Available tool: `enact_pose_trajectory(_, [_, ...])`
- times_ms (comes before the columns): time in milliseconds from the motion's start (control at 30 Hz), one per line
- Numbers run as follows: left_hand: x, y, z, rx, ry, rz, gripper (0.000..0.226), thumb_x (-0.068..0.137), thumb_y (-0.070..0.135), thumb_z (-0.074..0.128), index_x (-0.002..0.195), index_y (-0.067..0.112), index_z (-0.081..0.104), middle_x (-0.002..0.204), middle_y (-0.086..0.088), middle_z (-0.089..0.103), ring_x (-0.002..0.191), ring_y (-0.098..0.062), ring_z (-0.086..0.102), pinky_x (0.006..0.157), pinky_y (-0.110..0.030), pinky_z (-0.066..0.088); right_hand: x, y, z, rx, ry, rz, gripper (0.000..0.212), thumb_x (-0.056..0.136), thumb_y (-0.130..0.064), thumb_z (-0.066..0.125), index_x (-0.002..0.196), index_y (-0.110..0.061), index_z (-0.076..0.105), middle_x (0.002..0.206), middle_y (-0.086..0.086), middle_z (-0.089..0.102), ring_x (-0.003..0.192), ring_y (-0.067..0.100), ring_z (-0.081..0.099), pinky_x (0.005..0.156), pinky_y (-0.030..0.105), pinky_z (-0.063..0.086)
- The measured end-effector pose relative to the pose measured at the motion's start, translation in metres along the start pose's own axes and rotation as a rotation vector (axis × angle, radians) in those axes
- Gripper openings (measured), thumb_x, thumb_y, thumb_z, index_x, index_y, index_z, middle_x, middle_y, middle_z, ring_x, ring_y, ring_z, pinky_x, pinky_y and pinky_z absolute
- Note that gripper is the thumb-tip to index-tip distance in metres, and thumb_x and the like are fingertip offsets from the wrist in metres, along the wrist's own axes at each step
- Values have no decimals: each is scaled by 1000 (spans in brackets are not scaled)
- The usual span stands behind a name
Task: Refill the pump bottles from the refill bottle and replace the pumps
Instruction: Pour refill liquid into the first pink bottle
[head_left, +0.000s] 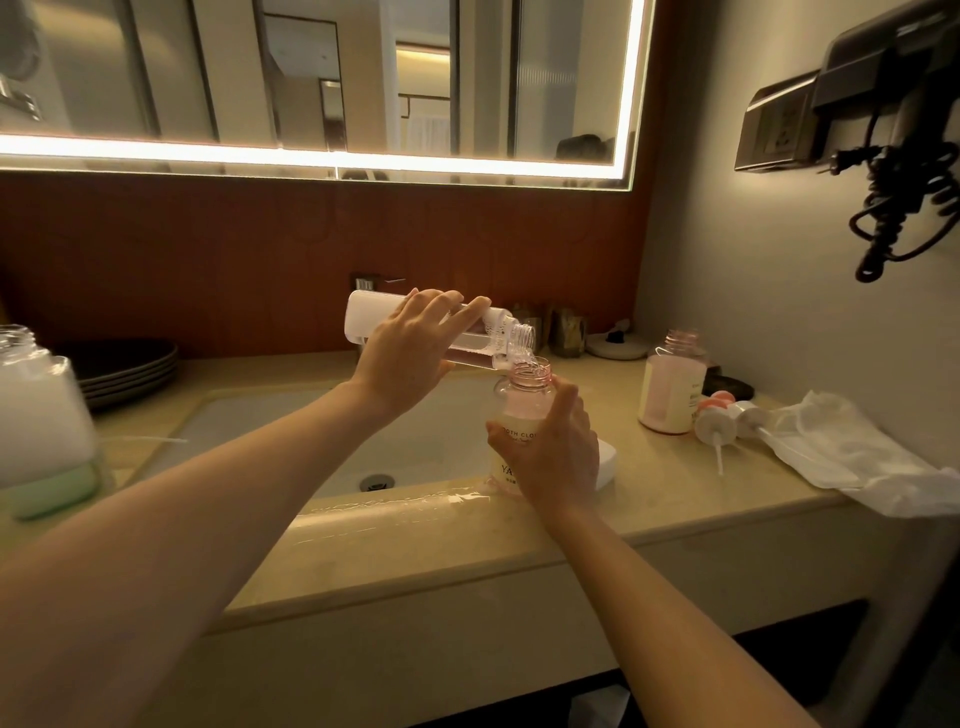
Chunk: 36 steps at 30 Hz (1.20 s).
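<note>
My left hand (410, 353) grips a clear refill bottle (483, 340) with a white base, tipped nearly level, its open mouth over the neck of a pinkish pump bottle (522, 400). Clear liquid runs from one into the other. My right hand (553, 452) holds that pump bottle upright at the sink's right edge, covering its lower label. A second open pink bottle (672, 384) stands on the counter to the right. Two removed pumps (719, 418) lie beside it. At the far left stands an open bottle (44, 426) holding white and green liquid.
The sink basin (270, 431) lies under my left forearm, with the drain (376, 482) at its middle. Dark plates (130, 366) are stacked back left. A white plastic bag (852, 452) lies at the counter's right end. A hair dryer (893, 104) with coiled cord hangs on the right wall.
</note>
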<state>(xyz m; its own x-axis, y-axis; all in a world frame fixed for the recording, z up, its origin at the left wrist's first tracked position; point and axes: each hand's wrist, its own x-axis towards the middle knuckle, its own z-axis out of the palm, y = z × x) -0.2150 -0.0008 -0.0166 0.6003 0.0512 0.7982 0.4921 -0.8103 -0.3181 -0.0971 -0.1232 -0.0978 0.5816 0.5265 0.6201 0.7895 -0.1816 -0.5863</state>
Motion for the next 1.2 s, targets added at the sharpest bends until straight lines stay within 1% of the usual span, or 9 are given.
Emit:
enact_pose_trajectory(367, [0, 1, -1, -7, 2, -3, 74, 55, 6, 87, 123, 9, 56, 109, -15, 64, 97, -33, 62, 75, -50, 53, 1, 2, 1, 5, 5, -7, 78, 71, -52, 70, 127, -16, 30, 127, 7, 49, 109, 22, 50, 92, 36, 43])
enact_pose_trajectory(467, [-1, 1, -2, -15, -6, -12, 74, 57, 7, 86, 124, 9, 55, 110, -15, 63, 98, -33, 61, 76, -50, 53, 1, 2, 1, 9, 8, -7, 77, 71, -51, 71, 127, -16, 30, 125, 7, 49, 108, 22, 50, 90, 37, 46])
enact_pose_trajectory(567, [-2, 1, 0, -29, -32, -36, 75, 59, 8, 85, 126, 10, 53, 113, -14, 62, 99, -33, 61, 73, -50, 54, 1, 2, 2, 26, 0, -8, 77, 71, -50, 71, 127, -17, 29, 125, 7, 49, 108, 21, 48, 89, 37, 48])
enact_pose_trajectory(700, [-6, 2, 2, -73, -69, -87, 77, 62, 9, 84, 130, 11, 48, 115, -14, 61, 102, -33, 60, 72, -49, 56, 8, 3, 0, 88, -53, 9, 78, 70, -47, 73, 126, -17, 28, 126, 7, 49, 110, 22, 50, 88, 38, 51])
enact_pose_trajectory(867, [-8, 8, 3, -171, -65, -225, 74, 69, 22, 79, 135, 18, 44, 121, -7, 60, 110, -29, 56, 72, -41, 52, 27, 4, -7, 213, -130, 40, 76, 69, -42, 76, 122, -18, 27, 123, 7, 51, 108, 24, 54, 84, 35, 51])
enact_pose_trajectory(933, [-5, 10, 7, -256, -59, -330, 74, 70, 29, 79, 133, 23, 41, 119, -5, 61, 105, -29, 58, 72, -40, 51, 40, 2, -11, 304, -105, 69, 74, 70, -40, 76, 120, -17, 27, 121, 8, 51, 106, 24, 55, 84, 37, 52])
enact_pose_trajectory(1000, [-2, 11, 13, -379, -39, -451, 72, 69, 33, 79, 130, 24, 41, 114, -4, 62, 96, -27, 60, 71, -38, 51, 55, 2, -15, 363, -83, 83, 72, 70, -38, 76, 119, -16, 27, 119, 7, 52, 102, 21, 54, 85, 38, 52])
enact_pose_trajectory(1100, [2, 15, 23, -547, -8, -574, 75, 66, 33, 81, 130, 19, 45, 114, -5, 64, 95, -25, 60, 72, -31, 47, 78, 11, -18, 349, -55, 96, 74, 70, -37, 77, 121, -15, 27, 117, 6, 52, 97, 17, 51, 86, 39, 50])
enact_pose_trajectory(1200, [2, 22, 35, -709, -13, -658, 79, 65, 32, 81, 133, 20, 44, 114, -6, 64, 94, -25, 61, 77, -34, 51, 92, 29, -18, 315, -82, 128, 75, 71, -34, 76, 124, -17, 26, 116, 4, 49, 98, 18, 49, 84, 35, 47])
